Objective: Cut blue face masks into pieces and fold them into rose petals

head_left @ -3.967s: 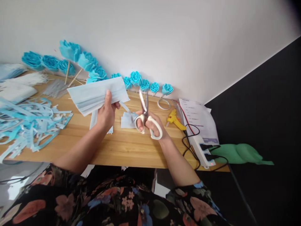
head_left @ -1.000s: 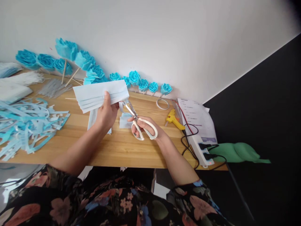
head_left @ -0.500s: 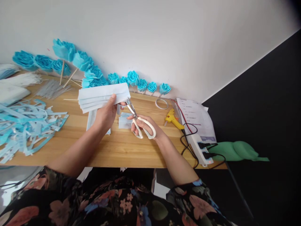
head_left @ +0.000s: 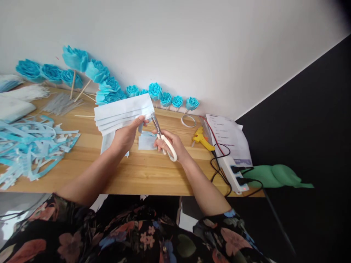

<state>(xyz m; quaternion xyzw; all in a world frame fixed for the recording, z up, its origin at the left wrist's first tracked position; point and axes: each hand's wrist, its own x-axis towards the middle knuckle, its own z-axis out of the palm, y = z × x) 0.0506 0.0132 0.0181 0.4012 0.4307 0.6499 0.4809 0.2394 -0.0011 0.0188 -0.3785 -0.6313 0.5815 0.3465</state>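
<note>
My left hand (head_left: 127, 135) pinches a pale blue pleated face mask (head_left: 123, 111) near its lower right part, thumb on top. The mask is held up above the wooden table (head_left: 164, 175). In my right hand (head_left: 170, 140) is a pair of scissors (head_left: 168, 144) with white handles. Their blades touch the right end of the mask, and the tips are partly behind or in the fabric. Small cut pale blue pieces (head_left: 147, 141) lie on the table below, between the two hands. Another pale blue piece (head_left: 107, 141) lies under my left hand, partly hidden.
Blue fabric flowers (head_left: 95, 71) on sticks stand along the wall. A heap of cut strips (head_left: 33, 146) covers the left side. At right are a tape roll (head_left: 188, 121), a yellow glue gun (head_left: 202, 138), papers (head_left: 229, 135), and a power strip (head_left: 233, 173) with black cables.
The mask and my left hand have shifted slightly right and the mask's right end has risen a little. The scissors have turned, and their handles have come closer together.
</note>
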